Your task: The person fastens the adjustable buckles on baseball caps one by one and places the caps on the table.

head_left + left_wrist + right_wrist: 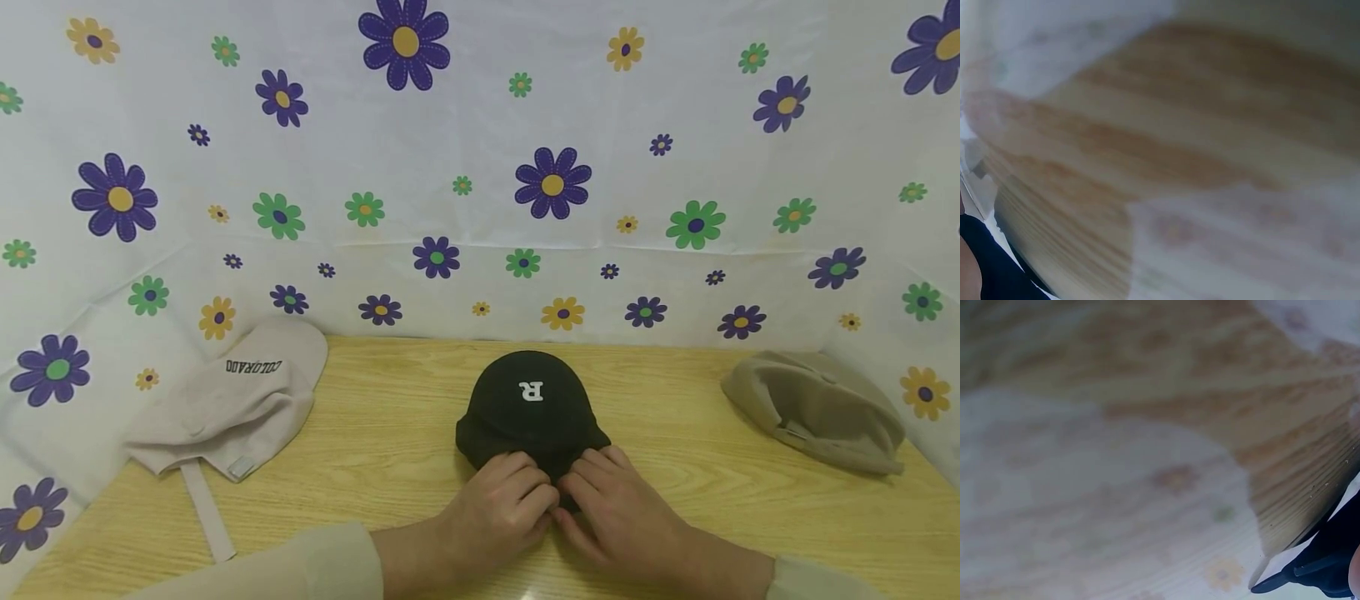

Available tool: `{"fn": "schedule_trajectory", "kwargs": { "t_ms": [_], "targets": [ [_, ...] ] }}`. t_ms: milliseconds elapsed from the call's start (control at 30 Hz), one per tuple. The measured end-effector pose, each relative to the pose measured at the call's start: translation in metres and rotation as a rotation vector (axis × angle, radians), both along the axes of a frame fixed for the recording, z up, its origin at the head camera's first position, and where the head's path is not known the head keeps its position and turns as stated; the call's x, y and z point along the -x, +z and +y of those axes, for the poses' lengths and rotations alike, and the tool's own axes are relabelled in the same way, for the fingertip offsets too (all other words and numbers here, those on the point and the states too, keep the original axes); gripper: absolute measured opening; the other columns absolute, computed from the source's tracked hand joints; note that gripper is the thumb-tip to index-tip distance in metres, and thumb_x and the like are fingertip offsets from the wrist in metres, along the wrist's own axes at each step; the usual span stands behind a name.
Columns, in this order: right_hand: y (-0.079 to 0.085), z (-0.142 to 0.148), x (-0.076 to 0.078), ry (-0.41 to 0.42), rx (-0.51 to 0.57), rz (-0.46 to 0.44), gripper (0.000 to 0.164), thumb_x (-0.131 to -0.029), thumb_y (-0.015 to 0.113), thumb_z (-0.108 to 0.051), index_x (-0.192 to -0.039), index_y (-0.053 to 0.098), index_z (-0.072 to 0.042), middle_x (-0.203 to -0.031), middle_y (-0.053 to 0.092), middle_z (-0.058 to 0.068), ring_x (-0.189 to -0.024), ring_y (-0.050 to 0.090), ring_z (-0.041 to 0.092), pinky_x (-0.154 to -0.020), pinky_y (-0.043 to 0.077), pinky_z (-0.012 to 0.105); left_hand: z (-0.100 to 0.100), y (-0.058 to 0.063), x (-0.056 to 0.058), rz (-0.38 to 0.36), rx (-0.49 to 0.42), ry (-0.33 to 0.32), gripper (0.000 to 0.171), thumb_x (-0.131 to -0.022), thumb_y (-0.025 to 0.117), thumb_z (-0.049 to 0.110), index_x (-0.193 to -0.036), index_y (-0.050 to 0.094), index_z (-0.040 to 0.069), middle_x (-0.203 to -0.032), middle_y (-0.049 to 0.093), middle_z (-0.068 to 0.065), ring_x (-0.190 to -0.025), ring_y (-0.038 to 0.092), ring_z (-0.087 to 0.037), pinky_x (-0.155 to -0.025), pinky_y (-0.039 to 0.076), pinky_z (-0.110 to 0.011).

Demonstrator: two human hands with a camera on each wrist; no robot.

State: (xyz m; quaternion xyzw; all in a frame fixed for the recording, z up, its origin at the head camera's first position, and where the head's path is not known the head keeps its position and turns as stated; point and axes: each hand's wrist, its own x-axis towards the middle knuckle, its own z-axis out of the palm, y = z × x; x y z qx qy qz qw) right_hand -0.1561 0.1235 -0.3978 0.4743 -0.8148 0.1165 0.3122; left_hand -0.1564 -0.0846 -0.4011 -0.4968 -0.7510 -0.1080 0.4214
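A black cap point(531, 408) with a white letter on its front sits mid-table in the head view. My left hand point(498, 504) grips its near edge with curled fingers. Beside it, my right hand point(622, 512) pinches the same edge, and the two thumbs come close together. The fingers hide the part of the cap between them. In the left wrist view, dark cap fabric point(994, 265) fills the lower left corner. A dark pointed piece of the cap point(1316, 569) appears at the lower right of the right wrist view.
On the left, a pale cap point(217, 408) marked COLORADO lies with its strap point(207, 512) trailing toward the near edge. A khaki cap point(825, 408) rests at the right. Behind the wooden table point(390, 400) hangs a white flowered cloth point(480, 125).
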Motion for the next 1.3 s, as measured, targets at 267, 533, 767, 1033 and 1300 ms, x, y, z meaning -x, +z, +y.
{"fn": "schedule_trajectory", "kwargs": {
  "t_ms": [267, 533, 767, 1033, 1300],
  "targets": [
    [0.0, -0.001, 0.001, 0.012, -0.012, 0.009, 0.033, -0.105, 0.036, -0.034, -0.091, 0.06, -0.016, -0.084, 0.057, -0.008, -0.081, 0.05, 0.012, -0.077, 0.038, 0.03, 0.001, 0.0, 0.001, 0.008, 0.008, -0.022, 0.011, -0.089, 0.057, 0.008, -0.084, 0.066, 0.011, -0.082, 0.064, 0.003, -0.076, 0.059, -0.012, -0.072, 0.051, -0.021],
    [0.002, 0.0, 0.0, -0.041, -0.019, 0.0, 0.044, -0.106, 0.027, -0.037, -0.089, 0.061, -0.015, -0.083, 0.057, -0.007, -0.079, 0.049, 0.013, -0.076, 0.038, 0.032, 0.001, 0.0, 0.003, 0.002, 0.043, -0.019, 0.011, -0.089, 0.06, 0.007, -0.088, 0.07, 0.01, -0.084, 0.065, 0.002, -0.077, 0.059, -0.012, -0.071, 0.052, -0.021],
    [0.002, 0.001, 0.0, -0.089, -0.053, -0.039, 0.048, -0.106, 0.023, -0.04, -0.089, 0.062, -0.017, -0.083, 0.057, -0.006, -0.079, 0.048, 0.013, -0.075, 0.037, 0.031, 0.0, -0.001, 0.003, 0.024, 0.075, -0.008, 0.007, -0.083, 0.074, 0.007, -0.089, 0.072, 0.011, -0.086, 0.067, 0.002, -0.079, 0.06, -0.012, -0.073, 0.051, -0.021],
    [0.003, 0.002, 0.001, -0.071, -0.024, -0.029, 0.013, -0.097, 0.061, -0.029, -0.092, 0.065, -0.017, -0.091, 0.057, -0.006, -0.086, 0.049, 0.014, -0.073, 0.039, 0.03, -0.002, 0.001, 0.002, 0.024, 0.091, 0.006, 0.026, -0.101, 0.05, 0.008, -0.089, 0.072, 0.011, -0.086, 0.067, 0.003, -0.08, 0.059, -0.011, -0.072, 0.049, -0.02],
    [0.006, 0.002, 0.001, -0.056, -0.011, -0.044, 0.028, -0.078, 0.081, -0.02, -0.103, 0.069, -0.015, -0.103, 0.063, -0.004, -0.098, 0.055, 0.015, -0.078, 0.046, 0.033, -0.01, 0.003, -0.003, 0.023, 0.108, 0.01, 0.026, -0.1, 0.049, 0.009, -0.087, 0.072, 0.011, -0.085, 0.067, 0.003, -0.079, 0.059, -0.012, -0.073, 0.049, -0.023]
  ]
}}
